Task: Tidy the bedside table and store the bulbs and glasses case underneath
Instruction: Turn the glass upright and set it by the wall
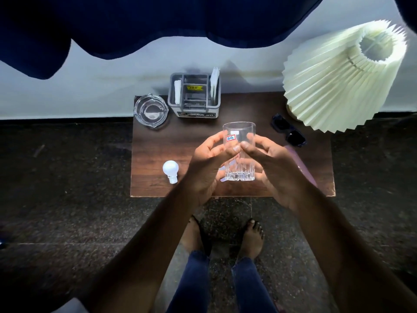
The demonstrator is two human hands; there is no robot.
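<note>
Both hands hold a clear drinking glass with a small red-edged sticker, upright above the middle of the brown wooden bedside table. My left hand grips its left side and my right hand its right side, thumbs at the front. A white bulb lies on the table's front left. Dark sunglasses lie at the right, under the lamp. A pinkish object, possibly the glasses case, shows partly behind my right hand.
A glass ashtray sits at the table's back left corner. A grey organiser caddy with white sachets stands at the back middle. A pleated cream lampshade overhangs the back right. Dark blue curtain hangs behind. My feet stand on dark stone floor.
</note>
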